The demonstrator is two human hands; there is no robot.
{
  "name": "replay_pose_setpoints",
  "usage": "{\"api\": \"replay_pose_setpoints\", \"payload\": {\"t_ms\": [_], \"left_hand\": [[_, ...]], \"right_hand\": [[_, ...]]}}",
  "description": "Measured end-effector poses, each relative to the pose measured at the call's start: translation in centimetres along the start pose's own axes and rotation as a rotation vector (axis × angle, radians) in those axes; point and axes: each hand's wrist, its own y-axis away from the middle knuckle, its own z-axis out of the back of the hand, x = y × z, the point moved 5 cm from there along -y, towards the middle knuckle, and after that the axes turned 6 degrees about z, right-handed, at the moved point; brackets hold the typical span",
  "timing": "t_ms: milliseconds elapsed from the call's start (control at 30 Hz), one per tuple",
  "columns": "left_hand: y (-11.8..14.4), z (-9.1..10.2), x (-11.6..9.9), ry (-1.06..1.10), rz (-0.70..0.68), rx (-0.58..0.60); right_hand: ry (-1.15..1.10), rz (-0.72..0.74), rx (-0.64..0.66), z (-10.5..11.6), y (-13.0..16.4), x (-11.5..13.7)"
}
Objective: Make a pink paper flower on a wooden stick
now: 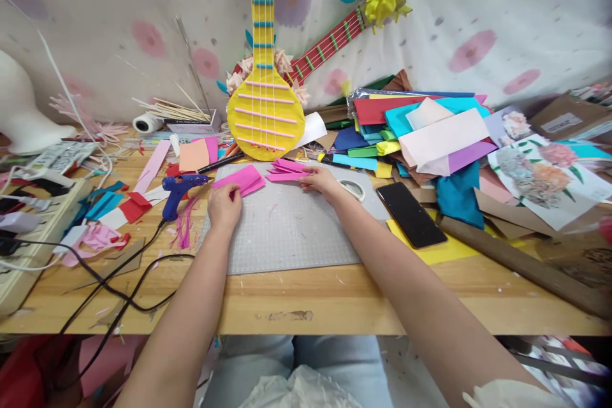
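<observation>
Grey mat (287,236); left hand (224,207) pinches pink paper (241,178); right hand (319,178) presses pink strips (285,170).

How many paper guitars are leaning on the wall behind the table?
2. The yellow guitar stands upright behind the cutting mat. The red guitar slants up rightward behind it, its body mostly hidden.

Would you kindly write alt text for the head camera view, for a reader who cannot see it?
A person's left hand and right hand each touch a piece of folded pink paper on a grey cutting mat. Around it on the wooden table lie a blue glue gun, a black phone and a pile of coloured paper.
</observation>
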Motion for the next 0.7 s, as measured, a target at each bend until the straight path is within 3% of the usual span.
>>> {"api": "replay_pose_setpoints", "payload": {"t_ms": [233,500,700], "left_hand": [[-0.1,-0.1,0.3,-0.082,0.008,-0.048],[0.1,0.0,0.2,-0.092,-0.013,-0.088],[0.3,0.3,0.0,-0.076,-0.053,-0.127]], "right_hand": [[-0.021,0.051,0.067,0.4,0.3,0.1],[-0.05,0.113,0.231,1.1,3.1,0.6],[-0.007,0.127,0.168,2.4,3.8,0.3]]}}
